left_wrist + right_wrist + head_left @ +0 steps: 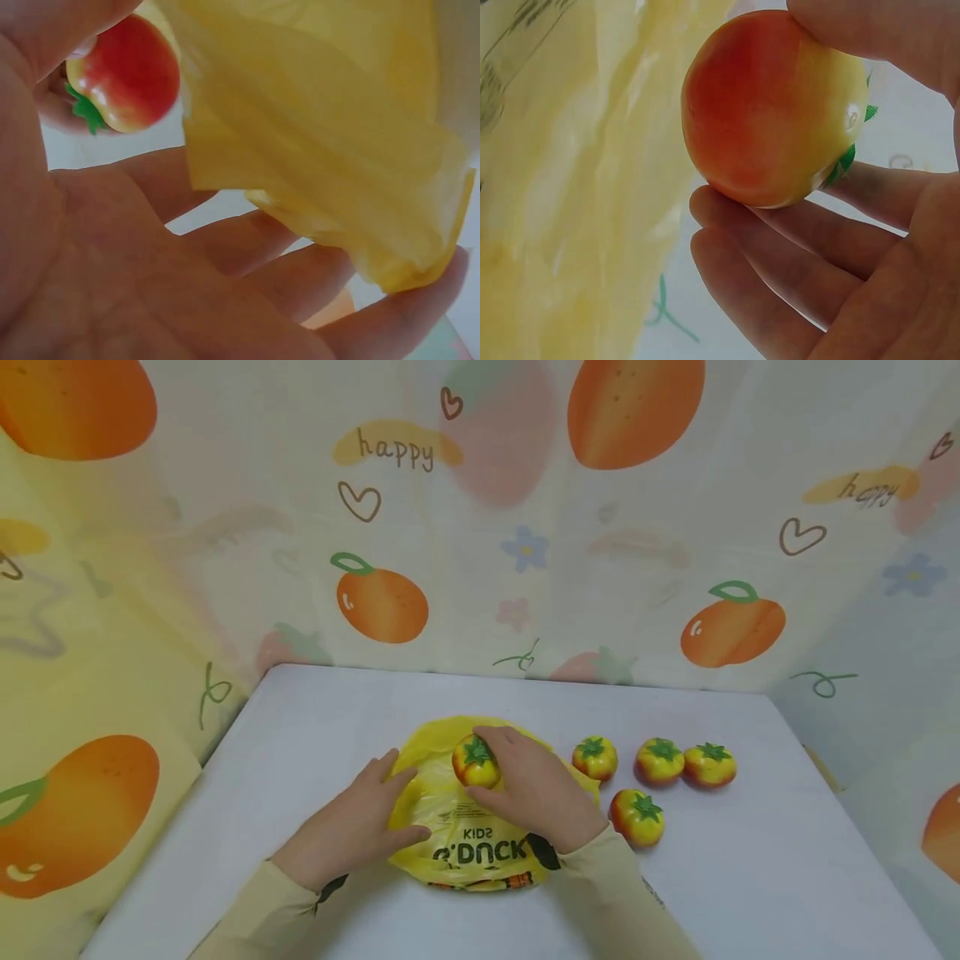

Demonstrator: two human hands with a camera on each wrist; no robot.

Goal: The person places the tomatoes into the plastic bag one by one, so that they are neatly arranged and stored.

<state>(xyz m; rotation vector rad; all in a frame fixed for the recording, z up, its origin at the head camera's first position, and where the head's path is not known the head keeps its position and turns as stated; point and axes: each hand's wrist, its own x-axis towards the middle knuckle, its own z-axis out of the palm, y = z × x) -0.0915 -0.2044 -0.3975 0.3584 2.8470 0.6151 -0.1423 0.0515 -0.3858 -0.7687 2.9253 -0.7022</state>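
Note:
A yellow plastic bag [420,802] printed with upside-down "DUCK" and "KIDS" lies on the white table. Over it, my right hand [536,785] grips a shiny red-and-yellow artificial tomato [474,764] with a green leafy top. The right wrist view shows this tomato [769,112] held between the thumb and the fingers. My left hand [352,822] is at the bag's left side, its fingers spread. In the left wrist view the bag's edge [315,142] hangs against those fingers, which are not curled round it.
Right of the bag sit several like tomatoes: one near the bag [595,758], one closer to me [637,818], and two side by side [660,762]. A fruit-patterned curtain [465,543] borders the table [315,718] at the back and sides.

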